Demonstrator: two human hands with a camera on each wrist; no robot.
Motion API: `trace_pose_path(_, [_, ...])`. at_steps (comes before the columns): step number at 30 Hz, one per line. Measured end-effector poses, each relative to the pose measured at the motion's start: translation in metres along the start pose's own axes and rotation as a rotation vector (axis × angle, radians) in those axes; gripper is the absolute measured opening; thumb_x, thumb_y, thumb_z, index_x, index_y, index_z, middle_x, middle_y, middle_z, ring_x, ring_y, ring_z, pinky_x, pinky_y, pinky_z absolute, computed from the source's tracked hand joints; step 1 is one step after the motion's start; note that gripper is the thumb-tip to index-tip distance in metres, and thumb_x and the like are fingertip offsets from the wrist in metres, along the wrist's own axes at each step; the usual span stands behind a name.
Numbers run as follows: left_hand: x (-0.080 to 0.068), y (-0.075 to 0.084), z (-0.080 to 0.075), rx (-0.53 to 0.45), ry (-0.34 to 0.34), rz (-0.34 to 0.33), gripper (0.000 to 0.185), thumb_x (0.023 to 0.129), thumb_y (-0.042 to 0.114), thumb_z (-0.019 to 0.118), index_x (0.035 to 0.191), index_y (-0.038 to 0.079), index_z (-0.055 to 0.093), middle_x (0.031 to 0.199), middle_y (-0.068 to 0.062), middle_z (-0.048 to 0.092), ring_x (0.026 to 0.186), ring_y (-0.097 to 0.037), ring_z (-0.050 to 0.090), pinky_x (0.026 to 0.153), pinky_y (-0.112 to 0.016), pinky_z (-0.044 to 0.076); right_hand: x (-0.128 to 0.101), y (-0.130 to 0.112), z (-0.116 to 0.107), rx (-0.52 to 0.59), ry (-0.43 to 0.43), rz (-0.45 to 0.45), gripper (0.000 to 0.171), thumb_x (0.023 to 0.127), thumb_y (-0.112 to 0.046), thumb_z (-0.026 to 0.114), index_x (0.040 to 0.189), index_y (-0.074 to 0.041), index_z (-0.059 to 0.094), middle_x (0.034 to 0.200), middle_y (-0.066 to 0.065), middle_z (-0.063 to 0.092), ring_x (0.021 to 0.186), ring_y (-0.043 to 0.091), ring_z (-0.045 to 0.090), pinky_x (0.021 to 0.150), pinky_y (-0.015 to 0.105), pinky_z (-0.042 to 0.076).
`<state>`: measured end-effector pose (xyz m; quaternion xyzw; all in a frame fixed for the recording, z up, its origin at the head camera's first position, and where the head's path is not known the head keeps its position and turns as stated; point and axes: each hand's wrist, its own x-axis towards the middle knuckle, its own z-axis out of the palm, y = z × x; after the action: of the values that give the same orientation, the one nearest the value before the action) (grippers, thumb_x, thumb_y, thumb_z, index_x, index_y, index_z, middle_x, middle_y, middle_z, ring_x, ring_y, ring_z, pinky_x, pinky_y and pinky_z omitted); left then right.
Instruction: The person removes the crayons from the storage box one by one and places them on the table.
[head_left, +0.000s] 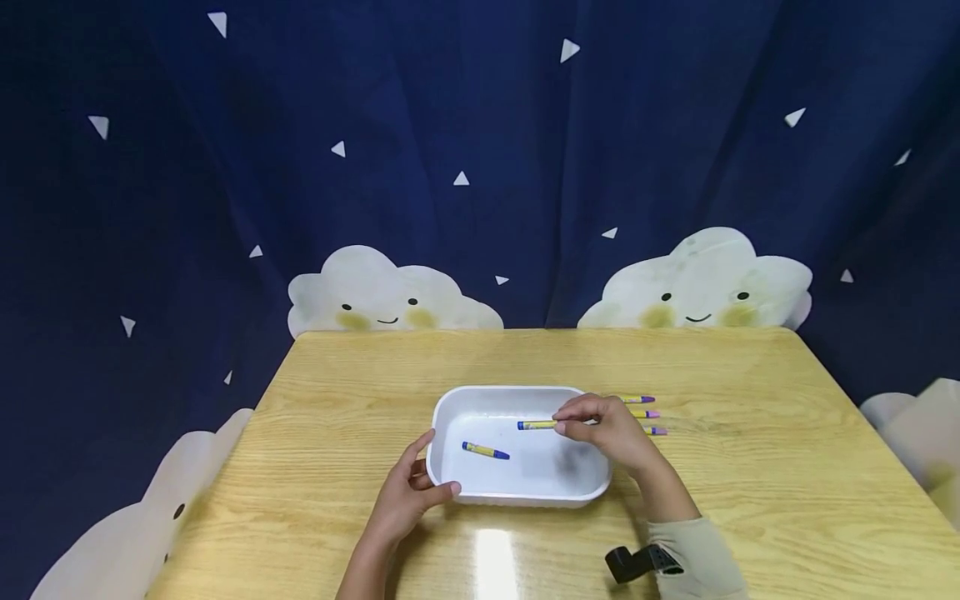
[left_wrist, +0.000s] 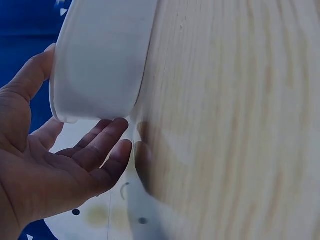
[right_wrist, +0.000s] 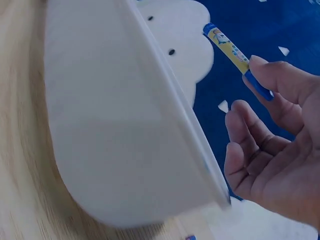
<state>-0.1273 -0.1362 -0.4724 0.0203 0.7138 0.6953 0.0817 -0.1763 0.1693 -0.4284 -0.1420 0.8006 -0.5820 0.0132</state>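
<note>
A white plastic tray (head_left: 517, 497) stands on the table, with a blue crayon (head_left: 486, 451) in a yellow wrapper lying in its left half. My left hand (head_left: 401, 496) grips the tray's left end, thumb at the front corner of the rim and index fingertip farther back along it. In the left wrist view, its other fingers curl by the end wall. Over the tray's right half, my right hand (head_left: 611, 429) pinches another blue crayon (right_wrist: 230, 52) between thumb and index finger. That crayon points left, clear above the tray's rim in the right wrist view.
To the right of the tray, several crayons lie side by side on the wooden table (head_left: 787, 467), among them a purple-tipped crayon (head_left: 647, 400) and a pink-tipped crayon (head_left: 651, 414), partly behind my right hand. A dark blue curtain (head_left: 480, 125) with cloud shapes hangs behind the table.
</note>
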Motion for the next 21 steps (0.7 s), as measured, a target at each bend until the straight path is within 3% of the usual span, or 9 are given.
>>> trace_pose_path(7, [0.0,0.002,0.0,-0.02,0.01,-0.011,0.09,0.07,-0.003,0.077,0.145,0.005,0.028,0.114,-0.032,0.048,0.096,-0.035,0.06,0.074,-0.03,0.052,-0.014,0.006,-0.022,-0.009,0.012,0.04,0.014,0.077,-0.008,0.075,0.089,0.0,0.072,0.095,0.009,0.064,0.094,0.016,0.052,0.067,0.025,0.046])
trace_pose_path(15, [0.002,0.002,0.0,-0.026,0.013,-0.023,0.091,0.068,-0.005,0.078,0.144,0.005,0.029,0.112,-0.032,0.048,0.098,-0.04,0.058,0.073,-0.031,0.052,-0.026,0.015,-0.043,-0.033,0.043,0.064,0.018,0.078,-0.01,0.075,0.092,0.001,0.071,0.1,0.013,0.063,0.09,0.015,0.054,0.066,0.026,0.048])
trace_pose_path(21, [0.002,0.002,0.0,-0.033,0.015,-0.038,0.092,0.068,-0.005,0.078,0.144,0.006,0.029,0.113,-0.031,0.048,0.099,-0.039,0.059,0.073,-0.031,0.052,-0.036,0.027,-0.06,-0.055,0.063,0.133,0.023,0.08,-0.013,0.074,0.096,0.002,0.07,0.101,0.011,0.063,0.084,0.015,0.056,0.065,0.027,0.049])
